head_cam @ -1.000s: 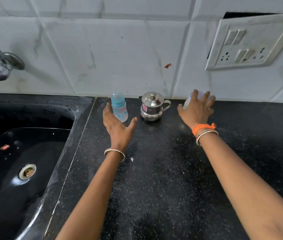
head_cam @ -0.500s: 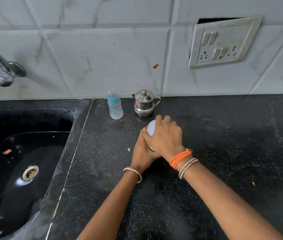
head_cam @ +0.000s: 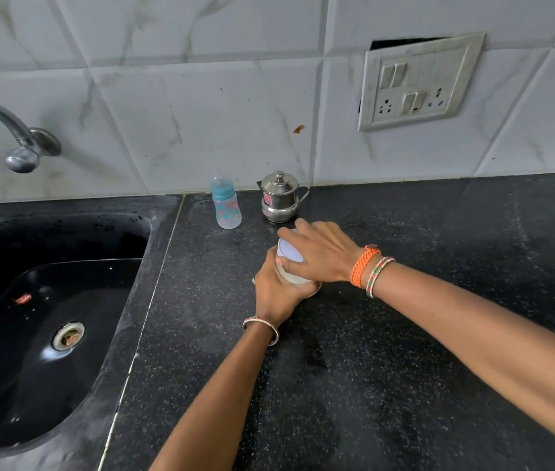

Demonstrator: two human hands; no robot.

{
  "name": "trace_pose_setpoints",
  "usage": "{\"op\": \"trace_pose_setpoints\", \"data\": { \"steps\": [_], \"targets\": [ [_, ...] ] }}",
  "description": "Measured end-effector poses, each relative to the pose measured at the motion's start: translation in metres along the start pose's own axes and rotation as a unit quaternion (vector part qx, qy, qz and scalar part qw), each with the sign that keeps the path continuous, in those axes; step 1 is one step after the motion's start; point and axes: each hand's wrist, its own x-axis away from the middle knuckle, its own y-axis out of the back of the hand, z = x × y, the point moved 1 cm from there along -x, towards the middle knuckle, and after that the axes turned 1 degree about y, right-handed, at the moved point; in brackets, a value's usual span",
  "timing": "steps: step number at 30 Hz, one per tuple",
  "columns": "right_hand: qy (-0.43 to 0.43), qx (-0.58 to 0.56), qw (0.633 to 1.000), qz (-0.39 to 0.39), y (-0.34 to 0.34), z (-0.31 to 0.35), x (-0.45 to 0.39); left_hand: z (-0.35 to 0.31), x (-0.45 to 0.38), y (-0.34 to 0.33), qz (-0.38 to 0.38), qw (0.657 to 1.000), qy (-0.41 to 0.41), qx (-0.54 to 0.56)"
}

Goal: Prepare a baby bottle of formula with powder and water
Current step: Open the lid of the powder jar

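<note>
My left hand wraps the side of the small white jar on the tabletop. My right hand sits on top, fingers tight around its lid. The jar stands upright. The baby bottle and steel pot stand farther back by the wall, out of my way.

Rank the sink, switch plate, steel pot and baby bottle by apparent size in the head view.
1. sink
2. switch plate
3. steel pot and baby bottle: too alike in apparent size to rank.
</note>
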Motion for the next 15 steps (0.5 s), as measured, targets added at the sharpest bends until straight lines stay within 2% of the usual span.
{"op": "trace_pose_setpoints", "data": {
  "steps": [4, 7, 9, 12, 15],
  "targets": [
    [0.058, 0.017, 0.998, 0.036, 0.004, -0.005, -0.008, 0.000, -0.003, 0.005, 0.023, 0.999, 0.001, -0.027],
    [0.138, 0.026, 0.988, 0.061, 0.009, -0.008, -0.006, -0.001, -0.009, 0.019, 0.097, 0.993, -0.009, -0.067],
    [0.156, 0.025, 0.985, 0.066, 0.010, -0.008, -0.002, 0.000, -0.015, 0.026, 0.139, 0.987, -0.005, -0.085],
    [0.131, -0.007, 0.989, 0.061, 0.014, 0.002, 0.000, 0.002, -0.016, 0.026, 0.152, 0.985, -0.001, -0.077],
    [0.048, -0.091, 0.993, 0.052, 0.024, 0.009, -0.002, 0.003, -0.014, 0.023, 0.148, 0.988, -0.009, -0.051]
  ]
}}
